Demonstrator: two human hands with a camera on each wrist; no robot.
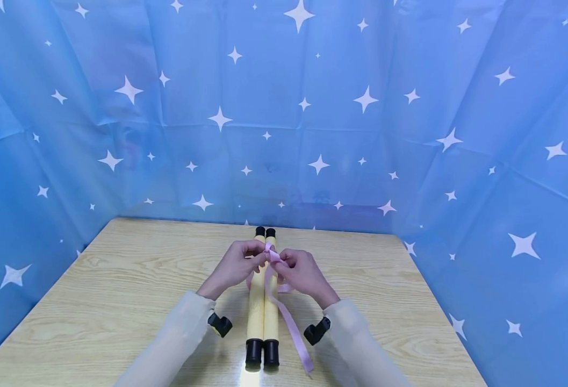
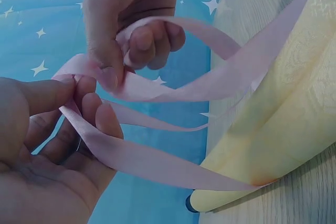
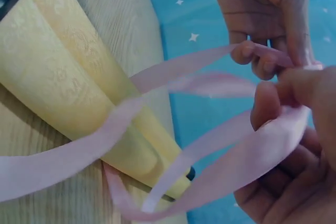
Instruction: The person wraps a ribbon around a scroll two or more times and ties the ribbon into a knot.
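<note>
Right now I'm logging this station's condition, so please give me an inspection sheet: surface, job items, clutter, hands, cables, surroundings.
Surface: wood-grain table, bright glare at the near edge.
Job items: two yellow rolls with black end caps, lying side by side; pink ribbon runs around them, one end trailing beside them.
Clutter: nothing seen.
Hands: left hand and right hand both pinch the ribbon above the rolls.
Cables: nothing seen.
Surroundings: blue curtain with white stars.
</note>
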